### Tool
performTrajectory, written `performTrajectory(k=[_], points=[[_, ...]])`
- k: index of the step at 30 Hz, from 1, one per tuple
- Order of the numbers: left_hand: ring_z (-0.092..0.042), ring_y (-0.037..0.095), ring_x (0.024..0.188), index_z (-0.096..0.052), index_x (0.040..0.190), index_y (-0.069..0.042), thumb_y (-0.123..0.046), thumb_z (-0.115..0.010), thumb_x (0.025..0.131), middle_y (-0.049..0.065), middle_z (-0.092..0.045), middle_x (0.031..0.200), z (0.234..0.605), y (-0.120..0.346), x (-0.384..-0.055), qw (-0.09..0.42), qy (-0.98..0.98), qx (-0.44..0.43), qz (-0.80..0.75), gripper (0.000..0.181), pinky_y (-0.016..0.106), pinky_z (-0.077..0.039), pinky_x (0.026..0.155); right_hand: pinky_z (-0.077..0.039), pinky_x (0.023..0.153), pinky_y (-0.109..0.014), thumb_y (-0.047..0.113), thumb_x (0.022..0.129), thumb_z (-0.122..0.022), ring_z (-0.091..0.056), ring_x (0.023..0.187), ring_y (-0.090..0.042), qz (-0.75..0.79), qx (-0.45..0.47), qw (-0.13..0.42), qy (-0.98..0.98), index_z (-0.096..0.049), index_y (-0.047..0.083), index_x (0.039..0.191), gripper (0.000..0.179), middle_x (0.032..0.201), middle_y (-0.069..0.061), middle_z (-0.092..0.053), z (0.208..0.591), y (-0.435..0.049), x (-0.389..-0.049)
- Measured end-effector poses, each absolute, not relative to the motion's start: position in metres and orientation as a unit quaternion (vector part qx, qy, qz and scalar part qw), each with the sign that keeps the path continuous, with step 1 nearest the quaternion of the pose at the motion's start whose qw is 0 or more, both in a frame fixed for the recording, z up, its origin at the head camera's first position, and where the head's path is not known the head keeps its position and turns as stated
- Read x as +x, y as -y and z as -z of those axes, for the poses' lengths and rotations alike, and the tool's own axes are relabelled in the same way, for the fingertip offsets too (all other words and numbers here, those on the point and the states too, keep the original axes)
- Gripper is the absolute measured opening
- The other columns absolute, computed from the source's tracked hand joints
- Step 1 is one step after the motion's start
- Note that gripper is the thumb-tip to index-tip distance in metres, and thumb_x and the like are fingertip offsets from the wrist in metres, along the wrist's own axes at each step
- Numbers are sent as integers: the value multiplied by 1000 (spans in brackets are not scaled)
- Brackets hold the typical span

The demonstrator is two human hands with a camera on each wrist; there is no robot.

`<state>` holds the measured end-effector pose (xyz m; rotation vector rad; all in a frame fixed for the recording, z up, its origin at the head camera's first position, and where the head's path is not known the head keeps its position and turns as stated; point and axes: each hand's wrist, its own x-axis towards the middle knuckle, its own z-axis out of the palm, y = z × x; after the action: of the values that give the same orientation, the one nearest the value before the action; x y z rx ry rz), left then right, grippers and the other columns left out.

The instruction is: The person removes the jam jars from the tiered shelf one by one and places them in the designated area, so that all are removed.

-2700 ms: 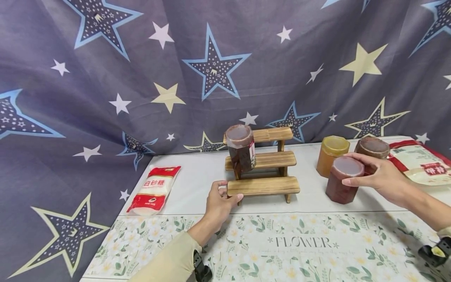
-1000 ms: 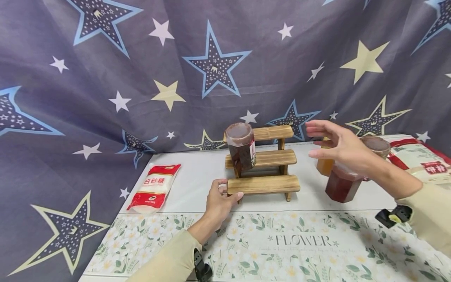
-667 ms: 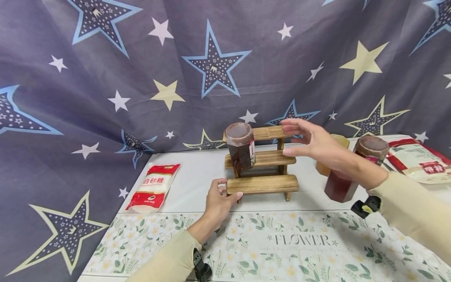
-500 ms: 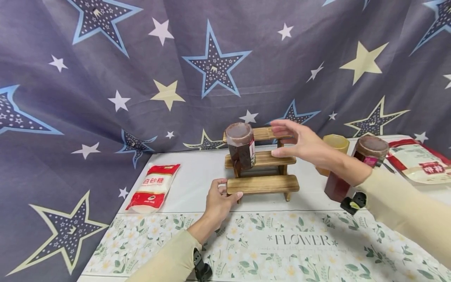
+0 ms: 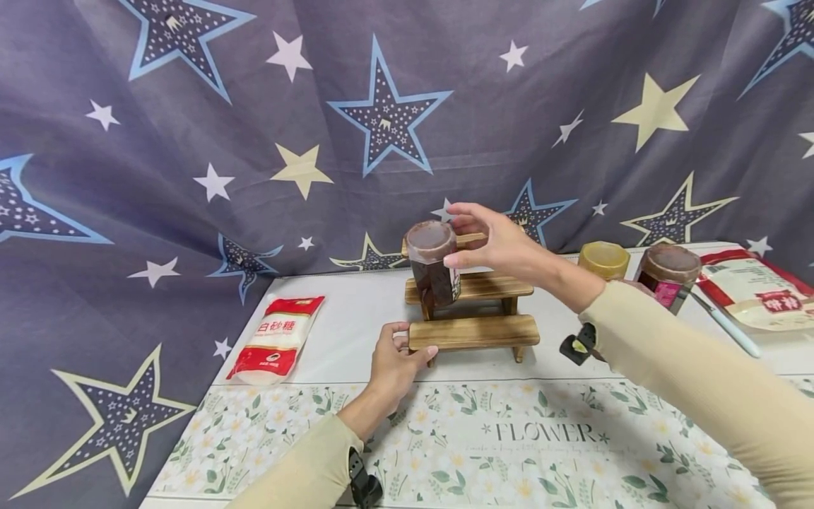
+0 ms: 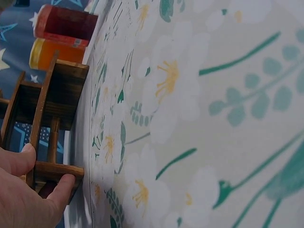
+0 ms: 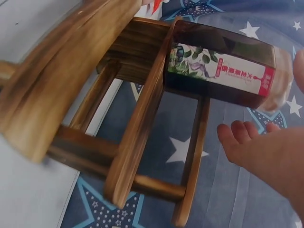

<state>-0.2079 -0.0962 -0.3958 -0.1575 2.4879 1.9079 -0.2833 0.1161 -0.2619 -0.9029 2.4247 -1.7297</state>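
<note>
A small three-step wooden display stand (image 5: 473, 332) is at mid-table. My left hand (image 5: 394, 360) grips the left end of its lowest step, thumb on the front side; the left wrist view shows this hand (image 6: 33, 190) at the step's end. On the left end of the middle step stands a jar of dark jam (image 5: 434, 279), its label (image 7: 223, 69) facing the right wrist camera. My right hand (image 5: 499, 244) reaches to the jar's right side, thumb and fingers spread beside the lid. In the right wrist view a gap shows between fingers (image 7: 240, 130) and jar.
A yellow-lidded jar (image 5: 604, 260) and a brown-lidded jar (image 5: 670, 265) stand at right. My right forearm mostly hides a dark red jar (image 6: 66, 23). Beyond lie a red-and-cream bag (image 5: 763, 293) and a slim light-blue tool (image 5: 728, 325). A white sugar bag (image 5: 276, 339) lies left.
My right hand has let go of the dark red jar at right and moved left across to the jar on the stand. The left hand has kept its grip on the stand.
</note>
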Motion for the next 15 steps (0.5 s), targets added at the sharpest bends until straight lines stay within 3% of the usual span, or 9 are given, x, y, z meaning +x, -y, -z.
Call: performTrajectory(k=[6, 15], points=[[-63, 18, 88, -39, 135, -5, -15, -76, 84, 14, -61, 109, 395, 97, -208, 6, -792, -49, -608, 64, 29, -51, 71, -44, 98, -40, 14, 79, -80, -49, 123, -27, 542, -299, 24, -785, -37, 9, 146, 79, 140, -14, -46, 259, -98, -291], [-62, 19, 89, -38, 136, -5, -15, -76, 84, 14, -60, 109, 394, 97, -207, 5, -797, -47, -603, 65, 30, -51, 71, -46, 95, -35, 11, 76, -82, -57, 110, -24, 540, -304, 38, -784, -39, 9, 145, 81, 125, -15, -55, 262, -83, -295]])
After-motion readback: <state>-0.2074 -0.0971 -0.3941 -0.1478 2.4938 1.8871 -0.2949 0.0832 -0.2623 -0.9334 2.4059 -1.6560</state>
